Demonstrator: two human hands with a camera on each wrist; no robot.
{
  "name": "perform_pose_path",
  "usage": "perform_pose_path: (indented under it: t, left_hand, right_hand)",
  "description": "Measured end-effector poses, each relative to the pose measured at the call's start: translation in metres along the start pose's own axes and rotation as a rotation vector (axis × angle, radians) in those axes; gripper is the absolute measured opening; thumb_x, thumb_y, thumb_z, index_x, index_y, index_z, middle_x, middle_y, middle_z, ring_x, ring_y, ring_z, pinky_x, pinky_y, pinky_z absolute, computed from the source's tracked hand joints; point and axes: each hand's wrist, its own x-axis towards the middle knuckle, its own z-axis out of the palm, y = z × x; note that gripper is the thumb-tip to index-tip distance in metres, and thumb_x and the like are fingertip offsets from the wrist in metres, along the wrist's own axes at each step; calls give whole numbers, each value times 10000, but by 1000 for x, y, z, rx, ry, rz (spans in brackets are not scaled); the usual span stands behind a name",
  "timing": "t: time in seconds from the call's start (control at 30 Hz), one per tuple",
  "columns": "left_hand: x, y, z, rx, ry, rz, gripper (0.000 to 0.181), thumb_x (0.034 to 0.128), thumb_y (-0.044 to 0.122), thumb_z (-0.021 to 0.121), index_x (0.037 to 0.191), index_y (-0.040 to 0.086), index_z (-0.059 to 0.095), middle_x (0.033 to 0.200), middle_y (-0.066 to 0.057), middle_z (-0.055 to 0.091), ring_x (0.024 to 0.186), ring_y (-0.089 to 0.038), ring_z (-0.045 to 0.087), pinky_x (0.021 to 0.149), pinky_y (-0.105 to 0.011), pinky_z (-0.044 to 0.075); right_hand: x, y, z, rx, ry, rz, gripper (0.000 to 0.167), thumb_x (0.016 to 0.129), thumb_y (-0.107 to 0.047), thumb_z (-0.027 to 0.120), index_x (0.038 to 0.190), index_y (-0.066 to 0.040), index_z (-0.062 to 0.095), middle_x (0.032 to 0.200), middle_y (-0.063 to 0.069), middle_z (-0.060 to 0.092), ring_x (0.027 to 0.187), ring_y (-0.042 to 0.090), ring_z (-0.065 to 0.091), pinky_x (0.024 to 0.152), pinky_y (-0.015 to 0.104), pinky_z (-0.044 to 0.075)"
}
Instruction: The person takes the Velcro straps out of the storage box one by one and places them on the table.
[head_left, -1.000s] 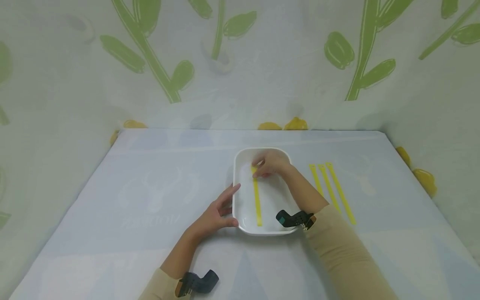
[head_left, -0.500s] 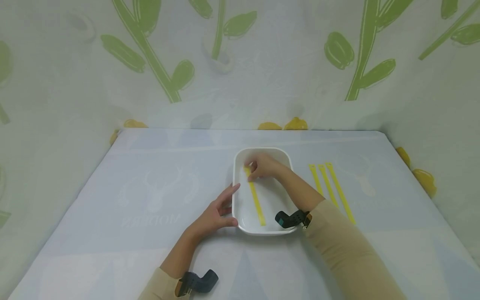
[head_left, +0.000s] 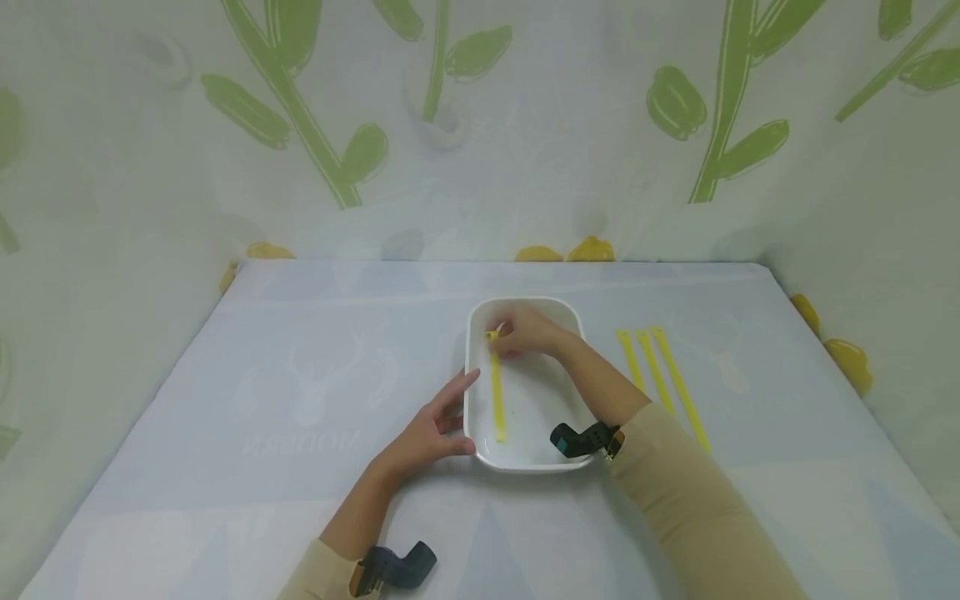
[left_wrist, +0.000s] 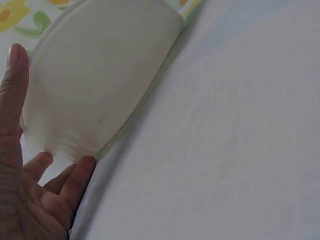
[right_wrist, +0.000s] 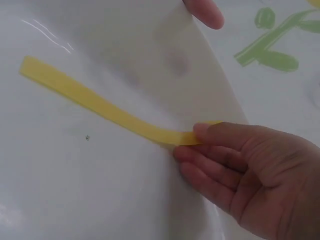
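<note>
My right hand (head_left: pixel 531 332) reaches into a white rectangular tray (head_left: pixel 540 408) and pinches a long, thin yellow strap (head_left: pixel 497 400) near its far end. In the right wrist view, thumb and fingertips hold the strap (right_wrist: pixel 95 102), which bends up from the tray floor towards the far wall. My left hand (head_left: pixel 427 433) is at the tray's left side with fingers spread. The left wrist view shows its fingertips against the outer wall (left_wrist: pixel 100 75), low down, and the thumb up near the rim.
Three yellow straps (head_left: pixel 657 371) with slotted ends lie side by side on the pale tablecloth (head_left: pixel 315 467), right of the tray. A patterned white cloth (head_left: pixel 525 150) with green plants rises behind the table's far edge. Each wrist carries a black camera (head_left: pixel 581 439).
My right hand has shifted slightly left with the strap. The strap slanted, then came nearly straight again, closer to the tray's left wall. My left hand has stayed in place.
</note>
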Motion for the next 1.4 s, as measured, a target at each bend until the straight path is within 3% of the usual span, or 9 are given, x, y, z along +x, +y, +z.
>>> perform_pose_path:
  t: [0.13,0.27,0.4,0.53,0.67,0.77,0.97,1.23,1.4]
  left_hand:
    - [-3,-2,1,-6,-17,-10,934,770,326,782,1512,215,226,1598,-81,57,1393,-327,301,1032,-384,420]
    - [-5,-3,3,12,-9,-14,908,782,338,768,1509,262,230,1600,-64,47,1395,-300,306,1021,-368,428]
    - [-4,-3,5,15,6,-14,897,777,361,767,1502,297,243,1600,-38,53,1388,-278,328,1013,-354,433]
    - [-4,-3,6,11,10,-23,891,772,366,771,1493,333,250,1600,-5,58,1379,-263,348,1012,-342,434]
    - [-3,-4,7,15,11,-30,903,776,357,771,1503,297,239,1599,11,61,1376,-259,355,1008,-339,439]
    - [-2,-4,7,17,9,-29,913,780,355,768,1510,262,229,1600,-3,60,1374,-268,358,1008,-344,440]
    - [-3,-2,6,25,15,-26,902,777,360,769,1502,310,235,1599,4,62,1379,-258,348,1011,-345,437]
    - [-1,1,2,31,14,4,909,780,354,768,1509,254,234,1599,-26,65,1385,-273,335,1019,-353,431]
    - [-1,3,2,39,24,4,906,780,334,772,1507,261,237,1599,1,65,1385,-264,337,1014,-348,433]
  right_hand:
    - [-4,1,2,137,-41,-8,418,821,-220,736,1191,-70,611,1017,85,668,816,185,646,780,301,565]
    - [-7,2,-2,256,-76,-12,514,804,-206,754,1271,-84,575,1045,85,695,892,183,661,797,323,567]
    - [-9,7,-10,389,-60,-16,505,819,-147,738,1298,-130,581,1109,71,696,947,184,676,812,345,564]
    - [-12,14,-16,516,-40,-50,470,851,-69,686,1307,-98,574,1219,117,641,954,213,688,838,385,553]
    - [-13,18,-18,579,-34,-102,521,844,-25,675,1342,-81,532,1305,128,582,950,233,690,821,380,560]
    - [-13,17,-20,604,-39,-122,575,822,10,685,1361,-89,510,1336,112,560,1006,291,665,777,352,572]
    - [-15,12,-24,611,-70,-171,698,800,68,678,1426,-107,422,1440,88,453,1101,384,594,741,341,579]
    - [-19,4,-34,531,-87,-213,940,747,17,762,1506,-197,250,1566,38,228,828,246,700,798,405,564]
    - [-21,4,-41,503,-96,-261,958,752,-9,765,1515,-199,217,1578,68,171,799,245,702,802,391,565]
